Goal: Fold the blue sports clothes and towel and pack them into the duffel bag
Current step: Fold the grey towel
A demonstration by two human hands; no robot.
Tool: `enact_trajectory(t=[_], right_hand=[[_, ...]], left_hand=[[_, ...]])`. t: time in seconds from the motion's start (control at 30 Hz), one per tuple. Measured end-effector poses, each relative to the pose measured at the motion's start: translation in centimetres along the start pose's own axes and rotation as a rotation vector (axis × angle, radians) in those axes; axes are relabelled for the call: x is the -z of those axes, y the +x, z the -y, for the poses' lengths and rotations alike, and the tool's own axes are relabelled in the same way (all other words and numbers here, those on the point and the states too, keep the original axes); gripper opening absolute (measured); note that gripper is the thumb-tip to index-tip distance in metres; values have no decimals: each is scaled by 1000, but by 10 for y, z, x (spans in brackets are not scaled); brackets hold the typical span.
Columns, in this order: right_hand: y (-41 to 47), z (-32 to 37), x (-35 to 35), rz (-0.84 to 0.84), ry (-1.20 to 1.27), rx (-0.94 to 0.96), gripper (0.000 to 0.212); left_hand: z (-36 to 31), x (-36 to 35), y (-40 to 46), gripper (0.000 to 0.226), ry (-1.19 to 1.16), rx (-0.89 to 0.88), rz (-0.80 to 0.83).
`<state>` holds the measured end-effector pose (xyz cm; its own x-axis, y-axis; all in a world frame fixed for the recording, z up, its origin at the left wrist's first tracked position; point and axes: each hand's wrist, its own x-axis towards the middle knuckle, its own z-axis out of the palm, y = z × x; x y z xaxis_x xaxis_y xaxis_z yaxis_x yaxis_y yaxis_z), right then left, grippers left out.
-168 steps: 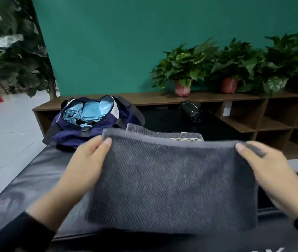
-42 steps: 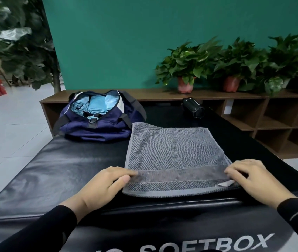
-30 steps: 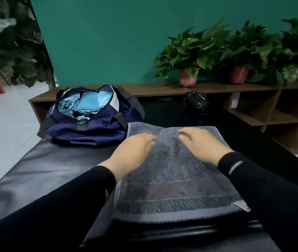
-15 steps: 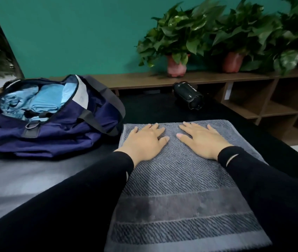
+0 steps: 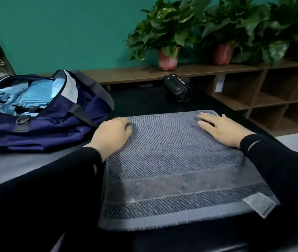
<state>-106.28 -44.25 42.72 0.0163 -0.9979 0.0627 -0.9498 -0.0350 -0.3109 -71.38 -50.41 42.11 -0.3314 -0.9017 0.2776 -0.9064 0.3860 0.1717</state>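
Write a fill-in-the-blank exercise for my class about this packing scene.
1. Both hands rest on the grey ____.
2. The bag lies to the ____ of the towel.
3. The clothes in the bag are light ____.
4. The left hand has curled fingers; the right hand lies ____.

Answers: towel; left; blue; flat

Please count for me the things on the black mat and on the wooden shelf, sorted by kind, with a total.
Duffel bag, open, light blue clothes inside: 1
Grey towel, with the left hand and right hand on its far end: 1
Black camera-like device: 1
Red plant pots in view: 2
Total: 5
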Motion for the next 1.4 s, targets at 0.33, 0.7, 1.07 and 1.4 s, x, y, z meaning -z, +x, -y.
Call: enact_trajectory(t=[0.33, 0.7, 1.07, 1.4], right_hand=[[-182, -28, 8, -70, 216, 291, 25], [-239, -42, 6, -102, 138, 204, 36], [-241, 6, 20, -254, 203, 27, 23], [-226, 41, 41, -183, 845, -118, 13]], left_hand=[[4, 24, -167, 53, -190, -427, 67], [-10, 43, -219, 44, -37, -372, -15], [-29, 64, -239, 25, -456, 51, -73], [-22, 113, -221, 17, -1024, 235, -124]])
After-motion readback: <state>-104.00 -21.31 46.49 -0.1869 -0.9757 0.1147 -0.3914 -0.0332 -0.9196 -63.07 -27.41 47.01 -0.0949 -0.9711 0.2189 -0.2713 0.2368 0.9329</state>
